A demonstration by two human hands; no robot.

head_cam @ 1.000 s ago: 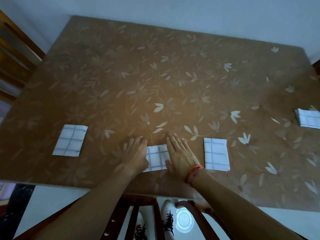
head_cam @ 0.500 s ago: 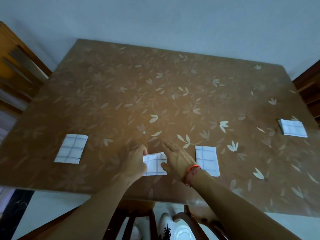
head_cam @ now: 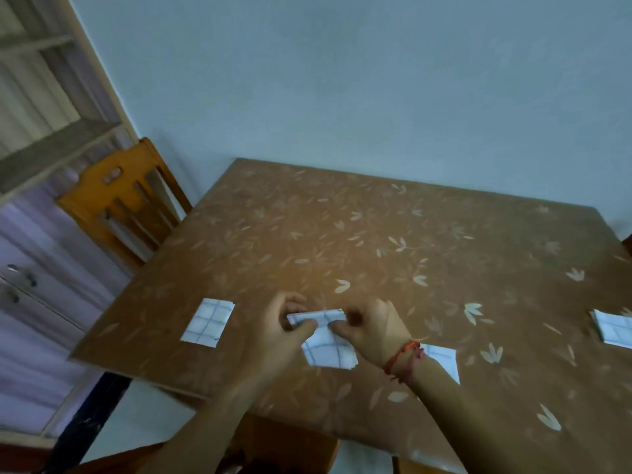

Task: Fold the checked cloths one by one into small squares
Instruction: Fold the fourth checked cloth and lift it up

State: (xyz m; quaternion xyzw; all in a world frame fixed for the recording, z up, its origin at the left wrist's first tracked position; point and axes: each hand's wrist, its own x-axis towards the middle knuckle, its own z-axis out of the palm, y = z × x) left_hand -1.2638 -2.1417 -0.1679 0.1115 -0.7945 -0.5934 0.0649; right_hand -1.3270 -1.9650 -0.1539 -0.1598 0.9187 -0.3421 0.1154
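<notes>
At the far left, beside the table's corner, a wooden chair (head_cam: 123, 206) stands with its slatted back toward the wall, and behind it are pale shelves (head_cam: 51, 138) and cupboard doors (head_cam: 41, 285). On the brown, leaf-patterned table (head_cam: 376, 234), near its left edge, one folded checked cloth (head_cam: 208, 321) lies flat as a small square. Just to its right the left hand (head_cam: 280, 333) has its fingers curled, thumb and fingertips pinching the left end of the cloth being folded (head_cam: 328, 350). This cloth is held between the two hands near the table's front edge; its top edge is raised and turned over in a narrow band, while its lower part spreads out below. Whether that lower part touches the table cannot be told. The right hand (head_cam: 372, 330), fingers also curled, pinches the right end of the same band; a red thread (head_cam: 403, 359) circles its wrist. Behind that wrist a second folded cloth (head_cam: 443, 360) lies partly hidden on the table. Well apart, at the right border, a third folded cloth (head_cam: 614, 331) lies cut off by the frame.
</notes>
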